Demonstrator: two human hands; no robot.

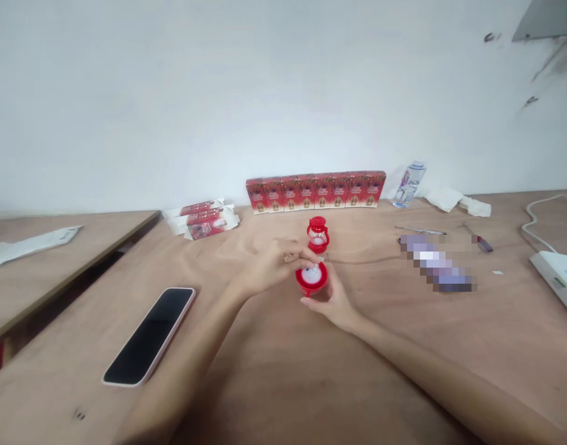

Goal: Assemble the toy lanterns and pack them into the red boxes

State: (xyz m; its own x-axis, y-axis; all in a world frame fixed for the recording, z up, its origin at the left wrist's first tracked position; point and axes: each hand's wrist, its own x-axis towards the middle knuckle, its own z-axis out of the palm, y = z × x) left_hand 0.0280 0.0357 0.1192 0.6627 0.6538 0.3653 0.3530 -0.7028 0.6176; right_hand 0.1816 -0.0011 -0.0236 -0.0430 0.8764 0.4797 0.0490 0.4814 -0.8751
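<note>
My right hand grips a small red lantern from its right side, with the thumb along the near edge. The lantern is tipped so that a round white disc inside its red rim faces me. Over the disc's far edge, my left hand has its fingers drawn together in a pinch; whatever lies between the fingertips is too small to make out. Just behind stands a second red lantern with clear sides, upright on the wooden table.
A row of red printed boxes stands against the wall. Opened boxes lie left of it, and a phone nearer me. Rightward are a bottle, tissues, tweezers, a screwdriver, a blurred-out object and a white power strip.
</note>
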